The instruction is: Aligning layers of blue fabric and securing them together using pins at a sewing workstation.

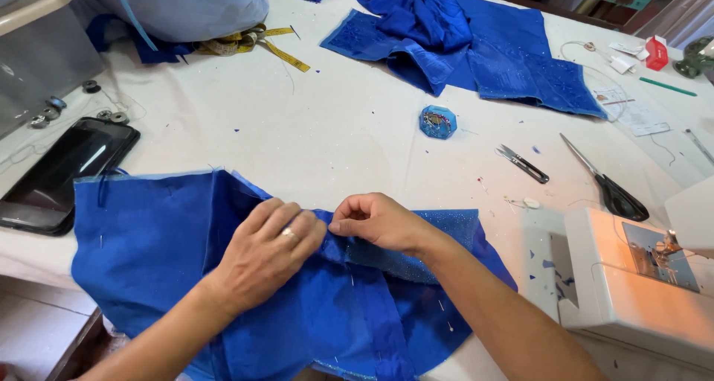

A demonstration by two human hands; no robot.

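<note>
Blue fabric [163, 262], one pinned piece, lies at the table's near edge under both hands. One left hand [264, 254] presses flat on it, fingers together; one right hand [375, 221] pinches its folded edge. Beyond lie two scissors [610, 191], one pin box [437, 122], one phone [63, 173]. White sewing machine [632, 284] crowds the right; bare tabletop [327, 128] opens ahead.

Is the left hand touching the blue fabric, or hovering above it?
Touching. In the head view the left hand lies flat on the blue fabric, fingers pressed onto its folded edge beside the right hand, with no gap visible.
</note>
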